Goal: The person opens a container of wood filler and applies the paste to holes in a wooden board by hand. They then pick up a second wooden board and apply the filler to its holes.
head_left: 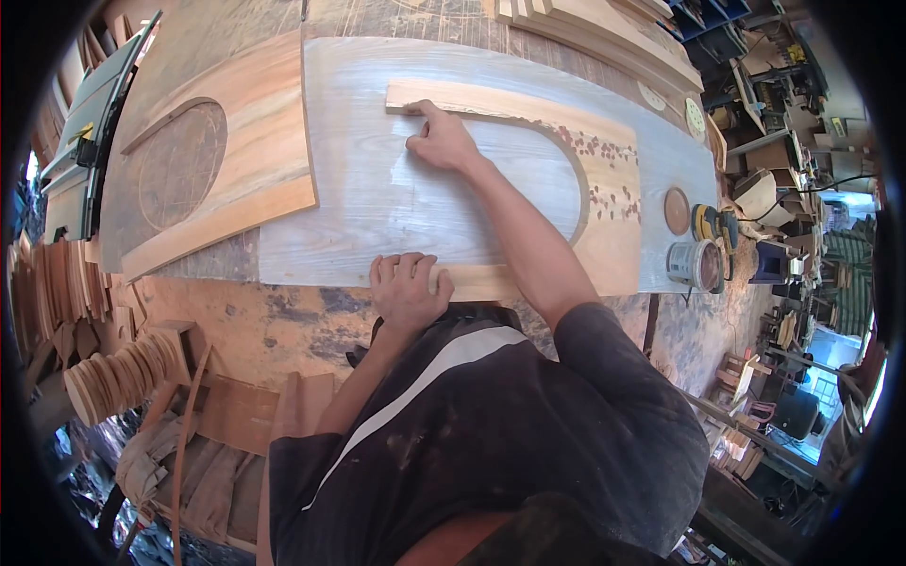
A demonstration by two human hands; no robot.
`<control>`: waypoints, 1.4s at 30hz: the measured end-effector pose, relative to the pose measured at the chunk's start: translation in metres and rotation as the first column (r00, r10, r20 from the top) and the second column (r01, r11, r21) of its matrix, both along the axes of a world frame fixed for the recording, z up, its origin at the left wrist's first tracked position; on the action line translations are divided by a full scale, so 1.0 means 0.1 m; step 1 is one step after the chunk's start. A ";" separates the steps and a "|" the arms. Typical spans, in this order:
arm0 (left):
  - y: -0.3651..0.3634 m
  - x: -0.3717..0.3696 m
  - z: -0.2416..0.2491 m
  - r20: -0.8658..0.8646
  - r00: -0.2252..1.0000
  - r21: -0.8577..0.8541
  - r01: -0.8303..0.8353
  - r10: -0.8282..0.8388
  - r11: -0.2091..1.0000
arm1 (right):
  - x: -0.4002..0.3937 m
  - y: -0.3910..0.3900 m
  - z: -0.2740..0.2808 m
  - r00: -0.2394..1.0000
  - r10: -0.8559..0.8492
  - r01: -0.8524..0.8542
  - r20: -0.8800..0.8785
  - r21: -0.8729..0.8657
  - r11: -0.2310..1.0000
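Workbench (pixel 283 321) bears arched frame (pixel 604 189) (under both hands' fingers (pixel 401 269)).

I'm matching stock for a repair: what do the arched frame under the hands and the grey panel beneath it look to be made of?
Arched frame: seemingly bare light wood, grain visible, with a darker inlaid pattern. Grey panel: probably wood too, streaky grain under a whitish wash or filler. Left hand and right hand press on the frame.

Two hands on work: left hand (pixel 408 288), right hand (pixel 442 140). One arched wooden frame piece (pixel 604 179). One pale grey panel (pixel 377 198). One wooden panel with oval inlay (pixel 255 151). One open can (pixel 696 264). One orbital sander (pixel 714 224). One stack of wooden discs (pixel 118 373).
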State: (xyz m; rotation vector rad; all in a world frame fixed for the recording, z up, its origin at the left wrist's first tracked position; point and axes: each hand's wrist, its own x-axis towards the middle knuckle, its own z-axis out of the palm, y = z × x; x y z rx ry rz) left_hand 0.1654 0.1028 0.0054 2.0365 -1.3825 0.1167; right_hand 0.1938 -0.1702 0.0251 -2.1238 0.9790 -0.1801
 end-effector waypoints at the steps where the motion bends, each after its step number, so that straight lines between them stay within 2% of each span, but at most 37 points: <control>1: -0.01 0.00 0.00 -0.002 1.000 0.007 0.002 -0.002 1.000 | 0.00 -0.01 0.01 1.000 0.019 -0.019 -0.004 0.026 0.999; 2: -0.01 0.00 0.00 -0.002 1.000 0.005 0.002 -0.002 1.000 | 0.00 -0.01 0.01 1.000 0.019 -0.019 -0.004 0.025 1.000; 4: 0.00 -0.01 -0.01 -0.007 1.000 0.014 -0.005 0.006 1.000 | 0.00 -0.01 0.06 0.994 -0.023 0.024 0.103 -0.010 1.000; 8: 0.00 -0.01 0.00 -0.025 1.000 0.034 -0.005 0.006 0.999 | 0.05 -0.03 -0.03 0.998 0.001 0.001 0.056 -0.030 1.000; 11: -0.01 -0.01 -0.01 -0.024 1.000 0.028 -0.007 0.008 1.000 | 0.07 0.00 -0.02 0.999 0.048 -0.048 0.011 0.025 0.999; 13: -0.01 0.00 -0.01 -0.043 0.999 -0.008 -0.003 0.003 1.000 | 0.07 0.01 0.04 0.989 -0.014 0.007 0.147 0.051 0.999; 17: -0.02 -0.01 -0.02 -0.039 0.999 -0.006 -0.007 0.007 1.000 | 0.11 -0.02 0.10 0.988 -0.064 0.050 0.138 0.107 0.993; 22: -0.01 0.00 0.00 -0.043 0.999 0.008 -0.006 0.006 1.000 | 0.14 -0.01 -0.02 0.994 0.004 -0.007 0.108 0.032 0.999; 25: 0.00 0.00 0.00 -0.044 0.999 0.020 -0.002 0.003 1.000 | 0.15 0.00 0.02 0.988 -0.026 0.011 0.151 0.102 0.995; 29: 0.00 0.00 0.00 -0.038 0.999 0.023 -0.005 0.006 1.000 | 0.18 -0.01 0.06 0.991 -0.038 0.028 0.125 0.082 0.996; 32: -0.01 0.00 -0.01 -0.043 0.999 0.017 -0.004 0.005 1.000 | 0.22 0.04 0.03 0.989 0.018 -0.027 0.145 0.064 0.998; 35: -0.01 0.01 0.02 -0.039 0.999 0.010 -0.002 0.003 1.000 | 0.23 0.07 0.07 0.998 0.040 -0.045 0.044 0.138 0.989; 38: 0.00 0.01 0.02 -0.040 0.999 0.010 -0.004 0.004 1.000 | 0.22 0.06 0.05 0.995 0.072 -0.081 0.067 0.130 0.988; 40: -0.01 0.01 0.01 -0.039 0.999 0.011 -0.003 0.004 1.000 | 0.22 0.04 0.10 0.985 -0.004 -0.016 0.175 0.114 0.993; 42: 0.00 0.01 0.00 -0.039 0.999 0.011 -0.002 0.002 1.000 | 0.24 0.04 0.13 0.986 0.001 -0.021 0.169 0.116 0.993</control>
